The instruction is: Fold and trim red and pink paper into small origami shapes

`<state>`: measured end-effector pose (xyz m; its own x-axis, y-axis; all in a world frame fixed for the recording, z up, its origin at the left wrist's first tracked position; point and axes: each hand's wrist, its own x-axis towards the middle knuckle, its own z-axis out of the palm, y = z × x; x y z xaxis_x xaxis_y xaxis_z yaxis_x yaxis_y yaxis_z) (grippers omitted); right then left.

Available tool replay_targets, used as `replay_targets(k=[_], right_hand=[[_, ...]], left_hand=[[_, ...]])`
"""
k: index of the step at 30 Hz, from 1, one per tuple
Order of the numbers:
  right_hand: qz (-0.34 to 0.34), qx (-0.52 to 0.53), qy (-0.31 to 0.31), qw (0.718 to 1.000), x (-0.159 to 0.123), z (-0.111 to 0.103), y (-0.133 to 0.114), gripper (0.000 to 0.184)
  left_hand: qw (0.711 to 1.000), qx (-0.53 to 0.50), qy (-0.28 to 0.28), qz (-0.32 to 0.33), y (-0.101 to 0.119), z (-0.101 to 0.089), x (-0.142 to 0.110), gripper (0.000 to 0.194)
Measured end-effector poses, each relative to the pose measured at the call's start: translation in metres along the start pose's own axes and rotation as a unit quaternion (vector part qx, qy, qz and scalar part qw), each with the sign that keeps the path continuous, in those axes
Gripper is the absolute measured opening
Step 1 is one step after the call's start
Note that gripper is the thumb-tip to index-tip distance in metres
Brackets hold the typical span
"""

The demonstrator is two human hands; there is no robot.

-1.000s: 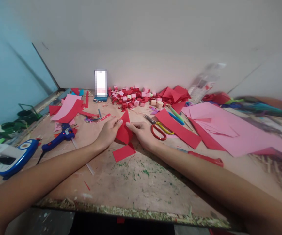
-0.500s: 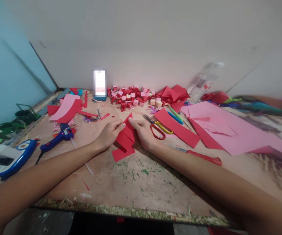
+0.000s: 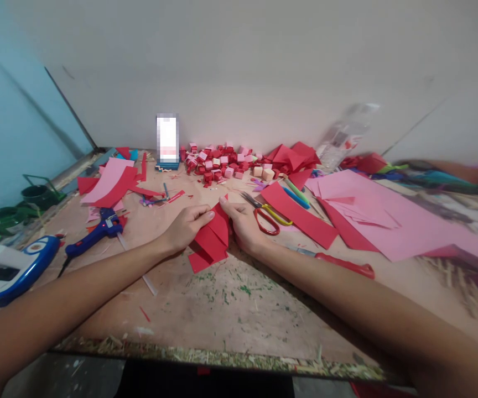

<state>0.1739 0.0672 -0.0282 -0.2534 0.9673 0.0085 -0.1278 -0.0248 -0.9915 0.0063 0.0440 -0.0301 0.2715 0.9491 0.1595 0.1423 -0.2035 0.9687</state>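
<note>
A folded piece of red paper [image 3: 214, 231] is held up between both hands above the middle of the table. My left hand [image 3: 190, 224] pinches its left side, thumb on top. On its right side my right hand [image 3: 239, 222] grips it, the thumb near the top corner; its other fingers are mostly hidden behind. Another red paper piece [image 3: 199, 261] shows just below the folded one; whether the two are joined I cannot tell. Scissors [image 3: 267, 221] with red and yellow handles lie close to the right hand.
Small red and pink paper cubes [image 3: 222, 163] are piled at the back, near a phone [image 3: 167, 138] on a stand. A blue glue gun [image 3: 98, 235] lies left. Pink sheets [image 3: 413, 221], a red strip [image 3: 301, 215] and a red-handled cutter [image 3: 344, 265] lie right. A plastic bottle [image 3: 347, 135] leans behind.
Both hands keep their hold on the red paper. Its top corner tilts slightly to the right. The whole view has shifted a little.
</note>
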Motion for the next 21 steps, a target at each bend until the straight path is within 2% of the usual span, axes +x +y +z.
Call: replay_targets(k=[7,10,16,19,21], right_hand=[[-0.004,0.049,0.018,0.999,0.002,0.0015,-0.0017,0.053],[-0.007,0.059,0.046,0.997,0.0032,0.0011,-0.0019,0.049],[-0.002,0.074,0.08,0.994,0.006,0.0011,-0.0038,0.023],[-0.024,0.077,0.094,0.992,0.0083,0.0019,-0.0031,0.025],[-0.036,0.068,0.096,0.992,0.0092,0.0018,-0.0019,0.029]], left_hand=[[1.0,-0.014,-0.014,-0.02,-0.0024,-0.0006,-0.0001,0.036],[1.0,-0.01,-0.013,-0.019,0.0,-0.001,-0.0002,0.036],[0.999,-0.031,-0.011,-0.036,0.0024,-0.0006,-0.0012,0.03],[0.998,-0.048,0.001,-0.047,0.0012,-0.0014,-0.0007,0.031],[0.997,-0.059,0.031,-0.035,-0.0004,-0.0029,0.0012,0.03]])
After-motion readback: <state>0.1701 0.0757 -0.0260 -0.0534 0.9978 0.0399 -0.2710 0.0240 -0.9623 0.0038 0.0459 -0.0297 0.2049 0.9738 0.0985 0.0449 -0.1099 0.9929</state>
